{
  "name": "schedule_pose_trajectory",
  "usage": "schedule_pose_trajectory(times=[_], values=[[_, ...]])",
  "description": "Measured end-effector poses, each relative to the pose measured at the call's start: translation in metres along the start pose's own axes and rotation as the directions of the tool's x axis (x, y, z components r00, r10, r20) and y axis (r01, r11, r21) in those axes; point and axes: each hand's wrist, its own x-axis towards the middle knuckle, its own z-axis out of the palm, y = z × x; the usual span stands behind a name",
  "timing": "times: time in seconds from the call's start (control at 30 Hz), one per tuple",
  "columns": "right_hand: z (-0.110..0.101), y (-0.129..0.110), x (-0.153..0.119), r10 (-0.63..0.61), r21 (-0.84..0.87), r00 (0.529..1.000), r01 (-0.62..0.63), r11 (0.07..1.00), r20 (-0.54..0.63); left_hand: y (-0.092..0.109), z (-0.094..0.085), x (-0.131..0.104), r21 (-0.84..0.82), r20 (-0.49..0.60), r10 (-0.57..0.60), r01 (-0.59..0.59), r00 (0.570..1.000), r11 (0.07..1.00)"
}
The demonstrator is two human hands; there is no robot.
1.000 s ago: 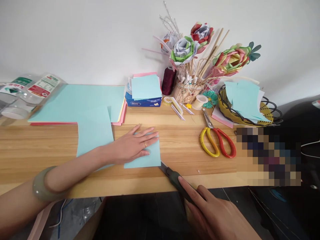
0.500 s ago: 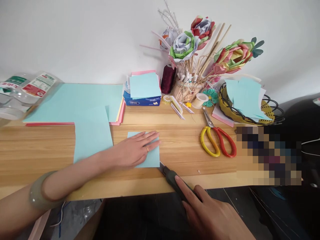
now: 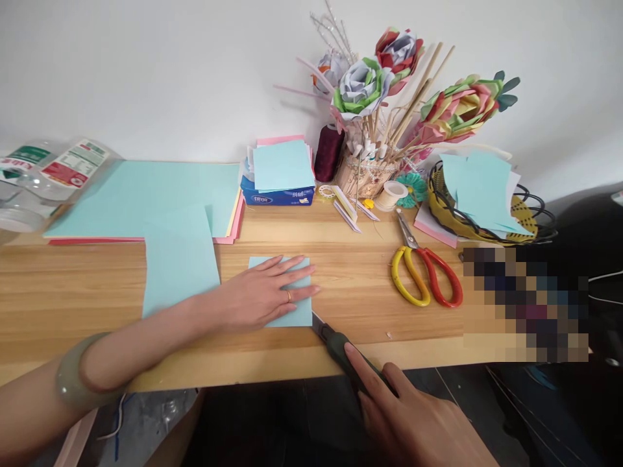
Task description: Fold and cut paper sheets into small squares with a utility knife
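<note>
My left hand (image 3: 265,292) lies flat with fingers spread over a small light-blue sheet of paper (image 3: 296,316), pressing it against the wooden table. A ring and a grey-green bangle (image 3: 80,373) are on that hand and arm. In my right hand (image 3: 413,408) is a dark-handled utility knife (image 3: 341,347), its index finger stretched along the handle. The blade tip is at the sheet's right edge, near the lower corner; I cannot tell whether it is touching the paper. A longer light-blue strip of paper (image 3: 180,266) sits left of the small sheet, partly under my forearm.
Scissors (image 3: 426,272) with yellow and red handles lie to the right. Behind are a paper stack (image 3: 111,194), a blue tissue pack (image 3: 280,196), a holder (image 3: 365,172) of paper flowers and a yellow basket (image 3: 448,207). Plastic bottles (image 3: 58,172) are far left. The table's front edge is close.
The fingers of my left hand have spread wider and reach slightly farther right over the sheet. The knife in my right hand stays near the same corner, with only a slight shift.
</note>
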Motion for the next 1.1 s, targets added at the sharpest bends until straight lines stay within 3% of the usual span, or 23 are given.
schedule_pose_trajectory(times=[0.1,0.33,0.67,1.1], values=[[-0.001,-0.004,0.007,0.015,-0.079,0.997,-0.022,0.997,-0.081,0.000,0.000,0.000,0.001,0.003,0.007,-0.007,1.000,1.000],[0.000,-0.007,0.016,-0.003,-0.161,0.996,-0.011,0.987,-0.088,0.001,0.000,0.000,-0.001,0.025,-0.011,0.011,1.000,1.000],[0.003,-0.007,0.020,0.038,-0.156,0.989,-0.060,0.986,-0.142,0.003,-0.002,0.000,-0.036,0.121,-0.115,0.120,0.986,0.992],[0.000,-0.003,0.031,0.062,-0.094,0.991,-0.073,0.993,-0.121,0.004,-0.001,0.000,-0.040,0.126,-0.157,0.163,0.979,0.986]])
